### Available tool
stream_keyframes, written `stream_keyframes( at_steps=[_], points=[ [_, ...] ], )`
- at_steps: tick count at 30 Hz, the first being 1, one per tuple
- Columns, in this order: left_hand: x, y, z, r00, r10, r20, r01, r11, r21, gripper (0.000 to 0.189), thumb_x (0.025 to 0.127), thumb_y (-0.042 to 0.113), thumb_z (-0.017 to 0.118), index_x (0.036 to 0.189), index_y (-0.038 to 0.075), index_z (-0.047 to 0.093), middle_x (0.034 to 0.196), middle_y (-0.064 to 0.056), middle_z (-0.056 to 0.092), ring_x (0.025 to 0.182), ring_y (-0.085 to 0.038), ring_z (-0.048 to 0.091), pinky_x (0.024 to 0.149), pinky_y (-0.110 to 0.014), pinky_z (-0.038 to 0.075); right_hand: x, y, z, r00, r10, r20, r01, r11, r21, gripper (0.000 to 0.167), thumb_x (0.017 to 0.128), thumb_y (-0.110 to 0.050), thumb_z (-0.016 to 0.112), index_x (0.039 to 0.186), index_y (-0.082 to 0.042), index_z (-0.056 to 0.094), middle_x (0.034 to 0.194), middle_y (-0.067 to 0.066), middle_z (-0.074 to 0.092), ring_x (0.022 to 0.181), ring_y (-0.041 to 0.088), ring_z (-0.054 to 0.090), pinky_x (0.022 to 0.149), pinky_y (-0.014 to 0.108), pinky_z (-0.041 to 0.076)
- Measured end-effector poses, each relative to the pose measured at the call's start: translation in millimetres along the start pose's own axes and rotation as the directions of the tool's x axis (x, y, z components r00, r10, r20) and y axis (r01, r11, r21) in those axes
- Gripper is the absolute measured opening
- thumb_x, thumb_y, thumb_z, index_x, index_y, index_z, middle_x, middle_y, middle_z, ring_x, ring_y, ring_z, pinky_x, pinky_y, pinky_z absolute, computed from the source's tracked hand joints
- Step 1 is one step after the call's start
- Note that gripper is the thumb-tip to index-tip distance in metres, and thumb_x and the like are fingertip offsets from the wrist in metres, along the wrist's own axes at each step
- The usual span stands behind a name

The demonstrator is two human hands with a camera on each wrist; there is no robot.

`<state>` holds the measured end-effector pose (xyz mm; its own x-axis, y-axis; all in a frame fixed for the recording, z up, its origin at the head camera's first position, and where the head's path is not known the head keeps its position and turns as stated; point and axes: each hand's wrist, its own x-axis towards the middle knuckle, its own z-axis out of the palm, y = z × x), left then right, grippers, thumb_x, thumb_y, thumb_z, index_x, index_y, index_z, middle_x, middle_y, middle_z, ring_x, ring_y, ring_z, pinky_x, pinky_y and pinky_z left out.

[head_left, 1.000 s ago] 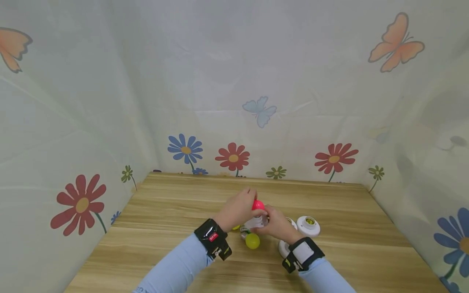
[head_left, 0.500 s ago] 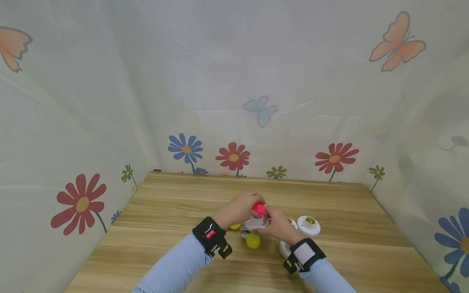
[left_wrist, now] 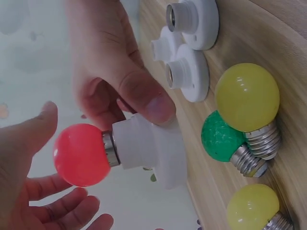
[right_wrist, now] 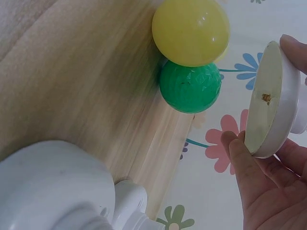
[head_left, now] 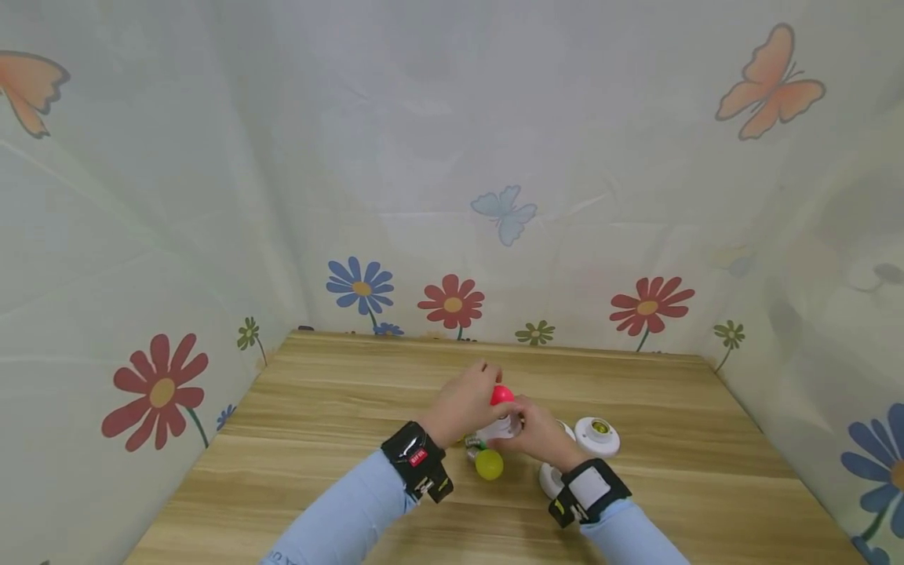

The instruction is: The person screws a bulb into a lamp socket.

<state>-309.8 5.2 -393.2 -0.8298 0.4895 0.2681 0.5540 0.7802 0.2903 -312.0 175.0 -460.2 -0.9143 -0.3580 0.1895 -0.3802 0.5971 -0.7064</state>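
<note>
A red bulb sits by its metal base in the mouth of a white lamp holder, held above the table. My right hand grips this holder by its round base, thumb on one side and fingers on the other; the underside of the base faces the right wrist camera. Around the red bulb, my left hand has its thumb and fingers spread, with gaps to the glass in the left wrist view. Nearest below the hands lie a yellow bulb and a green bulb.
Several more white lamp holders, one of them an upright holder, stand on the wooden table to the right, partly behind my right hand. Another yellow bulb lies beside the green one. A flower-print curtain surrounds the table.
Half a second ago my left fingers were wrapped lower round the red bulb; now they are loosened and turned back, hand raised slightly. My right hand keeps holding the lamp holder in nearly the same place.
</note>
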Motion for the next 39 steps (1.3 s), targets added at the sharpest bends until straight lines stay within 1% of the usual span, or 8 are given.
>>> stream_keyframes(
  at_steps=[5, 14, 22, 26, 29, 32, 35, 39],
  points=[
    [1.1, 0.2, 4.4, 0.999, -0.013, -0.035, 0.015, 0.999, 0.039, 0.05, 0.082, 0.047, 0.073, 0.11, 0.009, 0.056, 0.094, -0.002, 0.054, 0.075, -0.01, 0.052, 0.061, -0.016, 0.049, 1.2, 1.9, 0.5, 1.0, 0.022, 0.007, -0.022, 1.0, -0.011, 0.061, 0.071, -0.034, 0.086, 0.123, -0.015, 0.06, 0.107, -0.001, 0.065, 0.09, 0.014, 0.057, 0.08, 0.033, 0.051],
    [3.6, 0.4, 0.9, 0.999, -0.038, 0.025, 0.04, 0.998, -0.058, 0.043, 0.082, 0.033, 0.077, 0.114, 0.009, 0.06, 0.103, -0.003, 0.057, 0.085, -0.012, 0.056, 0.076, -0.02, 0.054, 1.2, 2.4, -0.3, 1.0, -0.001, 0.004, 0.001, 1.0, -0.002, 0.065, 0.071, -0.032, 0.086, 0.126, -0.013, 0.059, 0.114, 0.002, 0.066, 0.102, 0.018, 0.061, 0.091, 0.044, 0.053],
    [6.9, 2.3, -3.4, 0.996, 0.0, 0.093, 0.009, 0.995, -0.097, 0.035, 0.085, 0.016, 0.075, 0.117, 0.009, 0.065, 0.109, -0.004, 0.062, 0.094, -0.014, 0.059, 0.084, -0.023, 0.053, 0.9, 4.1, 0.1, 0.999, -0.044, 0.009, 0.044, 0.999, 0.003, 0.061, 0.072, -0.03, 0.086, 0.124, -0.01, 0.059, 0.114, 0.005, 0.066, 0.103, 0.02, 0.062, 0.092, 0.043, 0.053],
    [8.0, 2.3, -3.8, 0.993, -0.006, 0.116, 0.018, 0.995, -0.101, 0.038, 0.083, 0.012, 0.076, 0.119, 0.01, 0.065, 0.113, -0.005, 0.062, 0.097, -0.016, 0.06, 0.086, -0.024, 0.054, 0.9, 4.4, 0.8, 0.999, -0.04, 0.009, 0.04, 0.999, 0.002, 0.062, 0.072, -0.029, 0.086, 0.124, -0.01, 0.059, 0.114, 0.004, 0.065, 0.103, 0.02, 0.062, 0.092, 0.043, 0.053],
    [7.4, 2.3, -4.5, 0.993, -0.024, 0.116, 0.037, 0.993, -0.108, 0.046, 0.082, 0.016, 0.078, 0.125, 0.011, 0.063, 0.119, -0.007, 0.061, 0.1, -0.017, 0.06, 0.086, -0.024, 0.054, 0.6, 4.6, 1.4, 1.0, -0.027, 0.011, 0.027, 1.0, -0.015, 0.064, 0.071, -0.031, 0.086, 0.125, -0.011, 0.058, 0.115, 0.004, 0.065, 0.104, 0.019, 0.062, 0.092, 0.042, 0.053],
    [5.7, 2.6, -5.2, 0.996, -0.04, 0.086, 0.05, 0.992, -0.113, 0.051, 0.082, 0.026, 0.078, 0.127, 0.01, 0.061, 0.119, -0.009, 0.06, 0.097, -0.017, 0.06, 0.082, -0.024, 0.055, 0.4, 4.6, 2.0, 1.0, -0.022, 0.009, 0.022, 0.999, -0.029, 0.065, 0.071, -0.033, 0.086, 0.125, -0.011, 0.058, 0.115, 0.005, 0.065, 0.103, 0.019, 0.063, 0.091, 0.043, 0.053],
    [3.5, 2.0, -3.3, 0.999, -0.044, 0.031, 0.046, 0.996, -0.072, 0.049, 0.084, 0.038, 0.075, 0.121, 0.008, 0.061, 0.109, -0.007, 0.06, 0.086, -0.014, 0.058, 0.073, -0.019, 0.054, 0.4, 4.1, 2.0, 1.0, -0.019, 0.009, 0.019, 0.999, -0.03, 0.064, 0.071, -0.033, 0.086, 0.124, -0.011, 0.059, 0.115, 0.005, 0.065, 0.102, 0.02, 0.063, 0.09, 0.043, 0.054],
    [0.6, 1.5, -0.4, 0.999, -0.029, -0.013, 0.029, 1.0, 0.005, 0.048, 0.082, 0.044, 0.075, 0.109, 0.007, 0.061, 0.093, -0.003, 0.057, 0.074, -0.01, 0.052, 0.061, -0.014, 0.048, 0.5, 3.6, 2.0, 1.0, -0.017, 0.013, 0.018, 0.999, -0.037, 0.065, 0.071, -0.035, 0.086, 0.125, -0.013, 0.059, 0.115, 0.003, 0.065, 0.099, 0.017, 0.061, 0.089, 0.04, 0.054]
  ],
)
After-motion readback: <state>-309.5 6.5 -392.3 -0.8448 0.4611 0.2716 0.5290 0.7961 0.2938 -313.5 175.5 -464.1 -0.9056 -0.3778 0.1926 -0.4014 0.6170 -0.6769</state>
